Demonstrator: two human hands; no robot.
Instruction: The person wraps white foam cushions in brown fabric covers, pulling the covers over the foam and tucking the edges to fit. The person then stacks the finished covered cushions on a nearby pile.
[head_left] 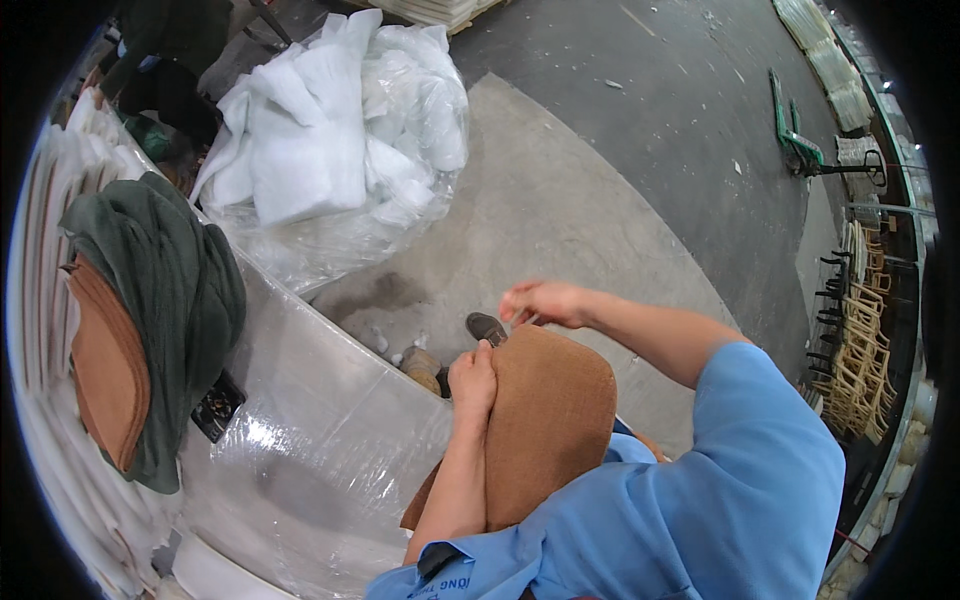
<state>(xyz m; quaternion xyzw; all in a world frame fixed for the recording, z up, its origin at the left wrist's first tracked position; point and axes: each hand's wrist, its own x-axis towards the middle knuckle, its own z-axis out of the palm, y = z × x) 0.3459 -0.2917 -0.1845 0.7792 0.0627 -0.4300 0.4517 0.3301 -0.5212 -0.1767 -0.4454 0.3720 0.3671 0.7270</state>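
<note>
A: Nearest thing?
B: The blue shirt [650,520], with the brown panel [550,410] resting against it, between our two hands.

A: State of the hands?
B: Left hand [473,380] is closed on the panel's upper-left edge, thumb up, forearm along that side. Right hand [548,303] is just past the far edge, fingers bent, blurred; we can't tell if they pinch anything.

A: Edges, room?
B: The plastic-covered surface [320,450] is on our left; its front edge slants toward the left hand. Past that edge we get a dark shoe [486,328] on the pale floor [560,200], which spreads ahead and to the right, under the right hand. That's the side with room.

A: Which way does the panel point?
B: Rounded end away from us, leaning slightly right. Visible long axis runs out from the body; near end is hidden by shirt.

A: Farther off?
B: At left, brown pieces [105,350] stacked by a green cloth [190,290]. Ahead, white padding [310,140] in clear plastic. Far right, a green pallet jack [803,150] and wooden frames [865,350] in a row.
</note>
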